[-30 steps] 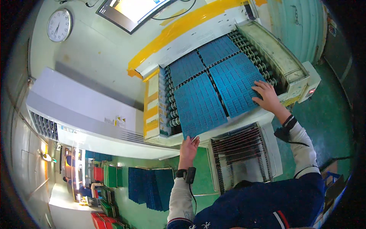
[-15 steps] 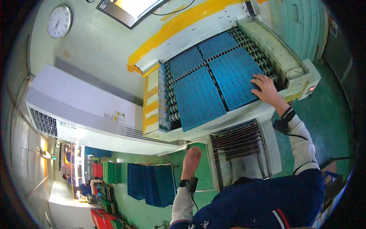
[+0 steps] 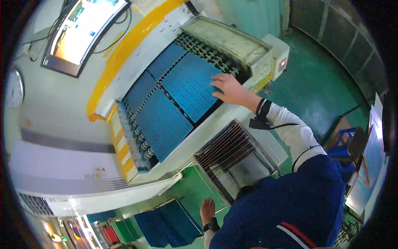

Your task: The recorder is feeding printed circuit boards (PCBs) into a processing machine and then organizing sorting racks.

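Blue circuit board panels with fine grid patterns lie flat on the rollers of a conveyor machine point(image 3: 178, 139), two in front and two behind. My right hand point(image 3: 227, 88) rests at the right edge of the front right panel point(image 3: 192, 85), fingers spread, gripping nothing. To its left lies the front left panel point(image 3: 163, 126), with a narrow strip of rollers between them. My left hand point(image 3: 207, 211) hangs low, beside the slotted rack, its fingers loosely curled and with nothing seen in it. The far panels point(image 3: 141, 89) run partly beneath the machine's white cover.
Below the conveyor's front stands the slotted rack point(image 3: 244, 166). Dark blue panels hang on another rack point(image 3: 168, 224) at lower left. A control box point(image 3: 282, 58) sits at the conveyor's right end. A blue stool point(image 3: 344, 143) stands at right, a wall screen point(image 3: 85, 35) at upper left.
My view has turned, so the conveyor appears further left and more tilted. My right hand stays at the same panel's edge; the back panels show less beyond the cover.
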A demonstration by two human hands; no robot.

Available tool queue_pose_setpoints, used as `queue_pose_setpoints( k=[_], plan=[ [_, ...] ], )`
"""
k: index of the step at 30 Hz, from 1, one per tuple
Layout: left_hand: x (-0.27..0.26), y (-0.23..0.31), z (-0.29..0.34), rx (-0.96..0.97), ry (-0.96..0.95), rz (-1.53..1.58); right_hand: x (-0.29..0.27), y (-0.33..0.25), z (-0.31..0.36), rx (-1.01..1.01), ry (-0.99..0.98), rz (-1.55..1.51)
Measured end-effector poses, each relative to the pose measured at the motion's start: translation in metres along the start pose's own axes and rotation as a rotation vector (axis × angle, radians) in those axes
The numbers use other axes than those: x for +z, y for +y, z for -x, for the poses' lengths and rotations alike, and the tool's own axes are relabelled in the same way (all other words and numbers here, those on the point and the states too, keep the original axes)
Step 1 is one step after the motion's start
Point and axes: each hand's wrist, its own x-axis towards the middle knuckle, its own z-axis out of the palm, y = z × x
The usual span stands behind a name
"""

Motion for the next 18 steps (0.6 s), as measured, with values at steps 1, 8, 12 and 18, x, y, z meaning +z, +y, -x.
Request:
queue_pose_setpoints(
  k=[1, 8, 12, 18],
  plan=[
    [-0.004, -0.006, -0.001, -0.017, 0.033, -0.025, -0.005, -0.004, 0.006, -0.004, 0.027, -0.039],
    [-0.008, -0.026, 0.000, 0.112, -0.146, -0.671, 0.000, -0.082, 0.081, 0.089, -0.186, -0.459],
    [-0.009, -0.031, -0.001, 0.232, -0.178, -1.008, 0.028, -0.101, 0.160, 0.080, -0.698, -0.471],
    [-0.008, -0.037, 0.003, 0.259, -0.061, -0.913, 0.061, -0.104, 0.248, 0.007, -1.080, -0.268]
  ],
)
